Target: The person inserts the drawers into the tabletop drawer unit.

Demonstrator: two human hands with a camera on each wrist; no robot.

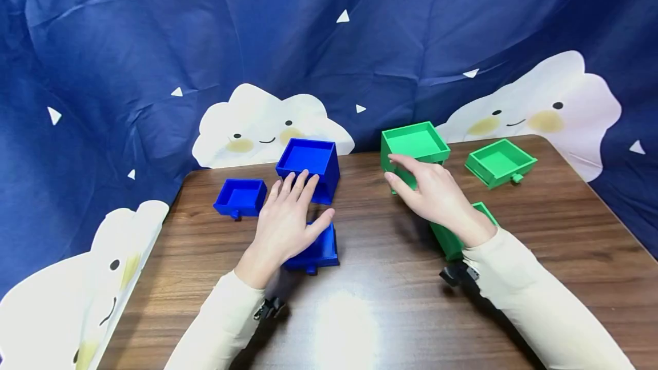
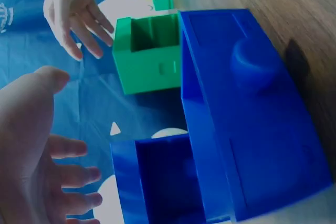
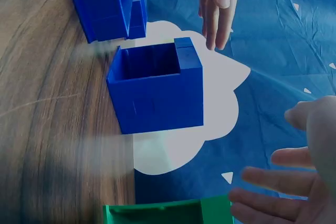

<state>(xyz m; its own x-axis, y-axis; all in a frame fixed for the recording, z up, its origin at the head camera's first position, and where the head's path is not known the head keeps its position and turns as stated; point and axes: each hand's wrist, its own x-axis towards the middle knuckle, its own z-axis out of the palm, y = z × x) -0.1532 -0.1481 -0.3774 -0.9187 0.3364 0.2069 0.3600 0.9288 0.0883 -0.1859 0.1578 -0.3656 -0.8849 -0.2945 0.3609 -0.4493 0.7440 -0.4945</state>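
My left hand (image 1: 285, 221), fingers spread and holding nothing, hovers in front of a blue box-shaped cabinet (image 1: 308, 156) with an open front. Below that hand lies a blue drawer (image 1: 324, 247), partly hidden by it; its round knob shows large in the left wrist view. On the other side, my right hand (image 1: 434, 190) hangs beside a green cabinet (image 1: 415, 141), thumb and fingers apart with nothing between them. In the left wrist view a gap separates it from the green cabinet (image 2: 149, 72). A green drawer (image 1: 447, 238) sits under the right wrist, mostly covered.
Another blue drawer (image 1: 240, 197) stands left of the blue cabinet. A second green drawer (image 1: 501, 161) lies at the right of the wooden table (image 1: 390, 307). Behind the table hangs a dark blue cloth (image 1: 308, 44) with white clouds and triangles.
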